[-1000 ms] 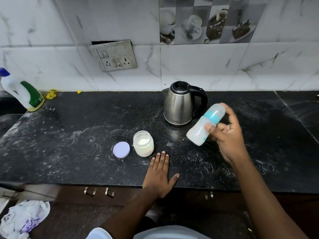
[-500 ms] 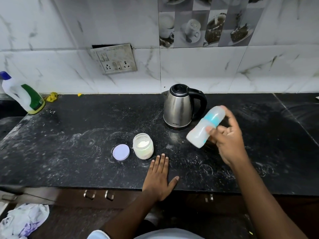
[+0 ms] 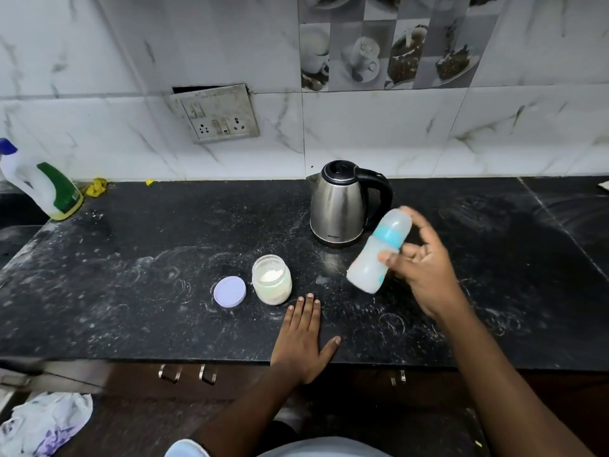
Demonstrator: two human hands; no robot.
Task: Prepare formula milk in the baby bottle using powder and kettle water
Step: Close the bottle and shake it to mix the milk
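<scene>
Black counter (image 3: 131, 275); baby bottle (image 3: 375, 258) aslant, cap (image 3: 397, 222) upper-right

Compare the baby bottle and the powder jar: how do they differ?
The baby bottle is tilted, held off the counter by the right hand; the powder jar stands upright on it. The baby bottle has its top on; the powder jar is open, its lid lying beside it. The baby bottle is slim, the powder jar squat. Both are pale and translucent.

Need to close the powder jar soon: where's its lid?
Head view: the round lilac plastic lid lies flat on the black stone counter, just left of the open glass powder jar.
</scene>
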